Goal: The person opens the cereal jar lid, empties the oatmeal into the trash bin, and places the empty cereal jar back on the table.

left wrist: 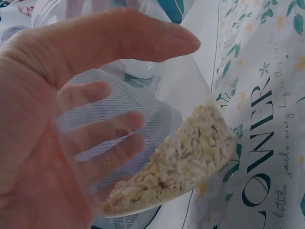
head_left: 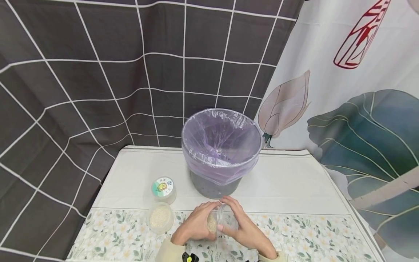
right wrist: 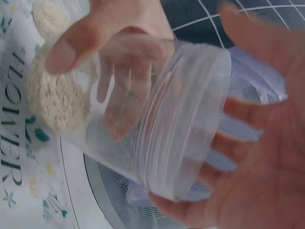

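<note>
My left hand (head_left: pixel 197 222) grips a clear plastic jar (right wrist: pixel 119 143) tipped on its side, with the thumb on the near side and fingers behind. Rolled oats (left wrist: pixel 176 160) have slid into the jar's base and lower side. A translucent screw lid (right wrist: pixel 198 119) covers the jar's mouth. My right hand (head_left: pixel 245 227) is spread around that lid. In the right wrist view, its fingers (right wrist: pixel 176 210) reach under and behind the lid's edge, while the thumb stands apart from it.
Behind the hands stands a mesh bin (head_left: pixel 214 187) with a purple bag (head_left: pixel 222 171) over its rim. To the left are a tub with a printed lid (head_left: pixel 163 187) and a second tub (head_left: pixel 160 218) of pale flakes. A floral cloth (head_left: pixel 111 236) covers the table front.
</note>
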A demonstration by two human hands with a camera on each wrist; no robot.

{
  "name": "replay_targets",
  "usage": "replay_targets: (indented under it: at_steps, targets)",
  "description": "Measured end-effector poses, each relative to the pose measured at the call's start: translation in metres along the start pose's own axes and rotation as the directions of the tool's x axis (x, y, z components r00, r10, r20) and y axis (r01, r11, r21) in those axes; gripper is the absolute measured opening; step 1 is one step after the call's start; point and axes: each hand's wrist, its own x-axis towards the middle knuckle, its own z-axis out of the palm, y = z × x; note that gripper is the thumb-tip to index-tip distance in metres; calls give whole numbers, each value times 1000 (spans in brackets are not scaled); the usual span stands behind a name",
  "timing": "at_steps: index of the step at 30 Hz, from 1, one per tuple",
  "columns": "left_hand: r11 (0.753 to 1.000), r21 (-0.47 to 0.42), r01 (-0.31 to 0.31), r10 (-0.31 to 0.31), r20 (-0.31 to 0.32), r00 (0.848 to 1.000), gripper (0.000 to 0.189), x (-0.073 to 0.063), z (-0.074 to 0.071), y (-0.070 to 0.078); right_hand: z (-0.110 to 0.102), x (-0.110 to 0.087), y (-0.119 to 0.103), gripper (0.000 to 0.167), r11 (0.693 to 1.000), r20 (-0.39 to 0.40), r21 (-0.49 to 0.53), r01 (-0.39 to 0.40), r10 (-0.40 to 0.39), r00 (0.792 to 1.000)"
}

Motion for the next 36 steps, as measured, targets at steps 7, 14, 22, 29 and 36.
replay_targets:
  at_steps: [7,14,22,29,36]
  targets:
    - [997,72,-17,24,-100,995,95,-1,4,0,5,4,-4,52,964,-71,125,-233,243,967]
    - [991,135,-17,44,-200,979,98,-3,10,-1,6,7,-7,55,919,-114,167,-357,378,919]
    - [973,229,-40,107,-291,951,99,-1,17,0,3,11,-8,56,896,-149,197,-398,429,891]
    - [963,266,-31,120,-325,938,99,-1,20,0,4,13,-4,60,899,-136,200,-390,420,897]
    - [933,358,-23,168,-380,910,97,-2,25,0,2,14,-5,61,893,-83,255,-371,402,912]
